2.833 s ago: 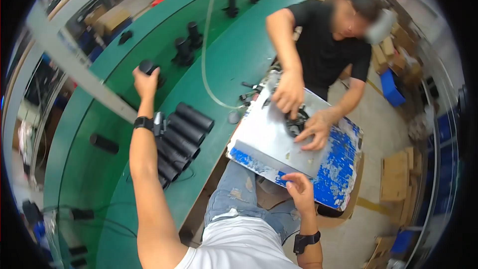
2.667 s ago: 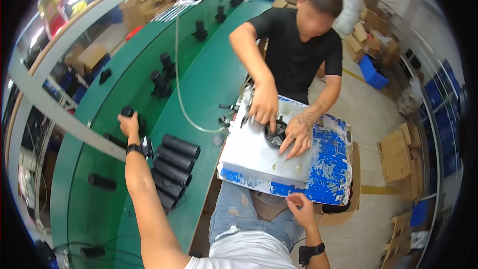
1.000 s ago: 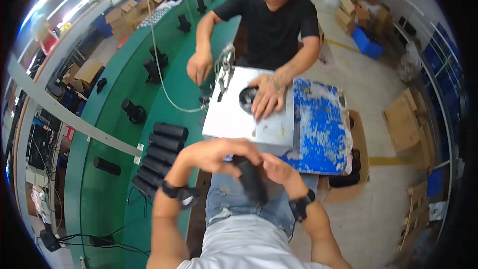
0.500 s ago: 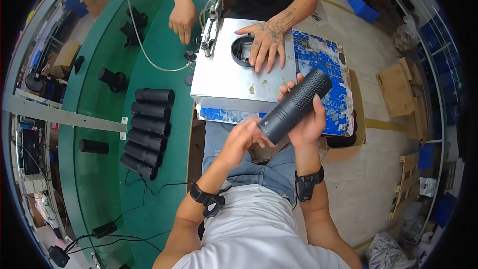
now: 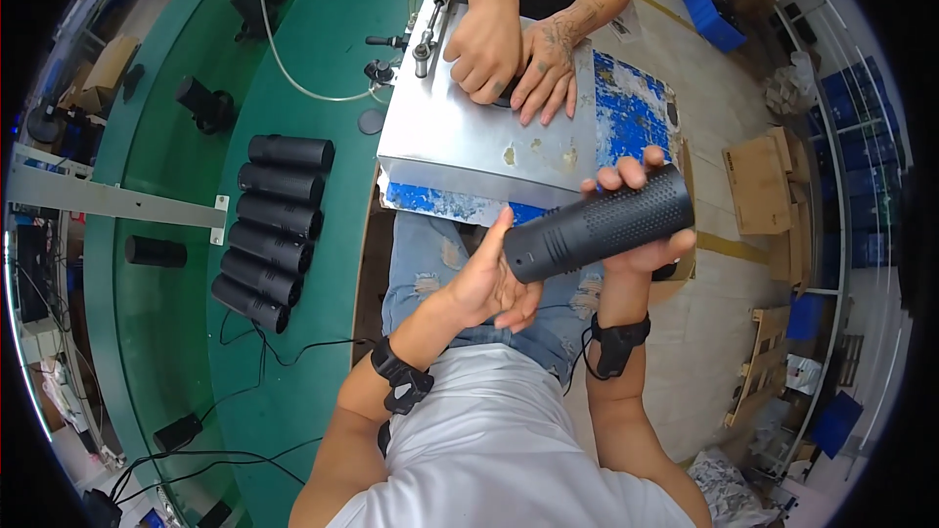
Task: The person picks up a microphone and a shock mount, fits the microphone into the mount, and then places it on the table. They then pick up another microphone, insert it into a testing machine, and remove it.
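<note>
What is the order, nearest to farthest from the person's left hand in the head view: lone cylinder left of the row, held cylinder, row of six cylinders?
1. Held cylinder: its end at the left hand.
2. Row of six cylinders: to the left.
3. Lone cylinder: farther left, beyond the row.

A long green tabletop (image 5: 352, 181) runs left of the hands (image 5: 479, 284); rightward, pale beige floor (image 5: 699, 352) bears a yellow stripe (image 5: 734, 247).

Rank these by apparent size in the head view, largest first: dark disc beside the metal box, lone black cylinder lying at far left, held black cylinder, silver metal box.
1. Silver metal box, partly covered
2. Held black cylinder; nearness to the camera likely enlarges it
3. Lone black cylinder
4. Dark disc
</note>
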{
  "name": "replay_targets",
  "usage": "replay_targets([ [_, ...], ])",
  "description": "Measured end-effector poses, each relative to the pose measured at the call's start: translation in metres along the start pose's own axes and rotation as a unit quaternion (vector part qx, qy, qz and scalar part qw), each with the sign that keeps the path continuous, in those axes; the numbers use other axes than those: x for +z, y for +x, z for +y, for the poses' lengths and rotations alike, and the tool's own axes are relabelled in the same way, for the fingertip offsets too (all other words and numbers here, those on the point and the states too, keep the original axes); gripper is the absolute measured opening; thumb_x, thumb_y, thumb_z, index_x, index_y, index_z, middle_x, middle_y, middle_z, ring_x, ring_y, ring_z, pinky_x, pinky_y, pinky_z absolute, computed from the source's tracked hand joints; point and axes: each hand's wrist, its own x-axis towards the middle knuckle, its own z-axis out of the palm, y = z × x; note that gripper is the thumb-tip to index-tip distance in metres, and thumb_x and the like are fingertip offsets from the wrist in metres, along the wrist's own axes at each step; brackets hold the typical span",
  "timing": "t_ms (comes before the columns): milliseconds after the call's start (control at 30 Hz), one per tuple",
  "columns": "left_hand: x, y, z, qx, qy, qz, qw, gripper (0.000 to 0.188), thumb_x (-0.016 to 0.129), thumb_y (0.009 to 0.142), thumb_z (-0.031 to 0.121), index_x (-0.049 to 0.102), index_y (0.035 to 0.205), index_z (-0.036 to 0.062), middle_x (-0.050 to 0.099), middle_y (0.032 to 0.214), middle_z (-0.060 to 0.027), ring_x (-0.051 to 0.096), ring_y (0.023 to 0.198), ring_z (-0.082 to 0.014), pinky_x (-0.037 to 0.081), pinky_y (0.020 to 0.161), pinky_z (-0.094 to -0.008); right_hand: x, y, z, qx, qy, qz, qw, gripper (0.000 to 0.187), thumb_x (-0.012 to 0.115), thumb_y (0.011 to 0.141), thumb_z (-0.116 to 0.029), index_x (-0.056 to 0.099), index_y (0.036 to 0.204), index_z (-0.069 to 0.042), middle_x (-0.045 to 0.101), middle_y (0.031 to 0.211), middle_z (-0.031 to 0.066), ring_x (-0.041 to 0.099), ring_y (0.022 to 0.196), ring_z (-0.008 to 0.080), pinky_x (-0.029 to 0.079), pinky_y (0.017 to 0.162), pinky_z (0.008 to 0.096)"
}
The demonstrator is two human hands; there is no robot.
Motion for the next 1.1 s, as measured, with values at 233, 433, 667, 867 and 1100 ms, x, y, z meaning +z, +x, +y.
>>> replay_targets([
  [233,0.013,0.005,0.005,0.224,0.325,0.269,0.879,0.054,0.041,0.097,0.049,0.054,0.116,0.0001,0.063,0.089,-0.0105,0.065,0.080,-0.0157,0.049,0.062,-0.0234,0.002,0.001,0.002,-0.020,-0.044,0.092,0.995,0.068,0.077,0.076,-0.035,0.035,0.124,-0.012,0.046,0.103,0.0029,0.048,0.098,0.0191,0.036,0.100,0.0423],
  [433,-0.027,-0.010,0.014,0.110,0.290,0.190,0.931,0.054,0.032,0.100,0.047,0.054,0.117,0.0016,0.065,0.090,-0.0141,0.063,0.073,-0.0130,0.048,0.064,-0.0218,-0.007,0.005,0.000,0.040,-0.114,-0.065,0.991,0.069,0.079,0.073,-0.042,0.039,0.121,-0.012,0.050,0.098,0.0059,0.054,0.097,0.0237,0.041,0.097,0.0447],
  [667,-0.036,-0.012,0.019,0.150,0.267,0.247,0.919,0.056,0.024,0.102,0.045,0.053,0.120,0.0005,0.066,0.090,-0.0151,0.064,0.076,-0.0172,0.050,0.071,-0.0268,-0.016,0.128,0.004,-0.160,-0.381,0.059,0.909,0.035,0.063,0.083,-0.018,0.049,0.110,0.000,0.055,0.098,0.0114,0.054,0.094,0.0225,0.046,0.089,0.0363],
  [867,-0.058,-0.041,0.013,0.153,0.238,0.286,0.915,0.037,0.038,0.101,0.032,0.054,0.114,0.0009,0.065,0.090,-0.0124,0.063,0.078,-0.0154,0.050,0.072,-0.0261,-0.047,0.180,0.050,-0.115,-0.526,0.084,0.838,0.024,0.066,0.081,-0.004,0.055,0.103,-0.001,0.063,0.091,0.0068,0.060,0.087,0.0142,0.048,0.082,0.0266],
  [1100,-0.071,-0.058,0.021,0.160,0.218,0.316,0.909,0.032,0.042,0.100,0.028,0.055,0.114,0.0015,0.065,0.090,-0.0116,0.062,0.079,-0.0148,0.049,0.073,-0.0251,-0.046,0.168,0.062,-0.124,-0.526,0.087,0.837,0.026,0.068,0.079,-0.002,0.055,0.102,-0.001,0.063,0.092,0.0054,0.060,0.085,0.0114,0.048,0.081,0.0250],
])
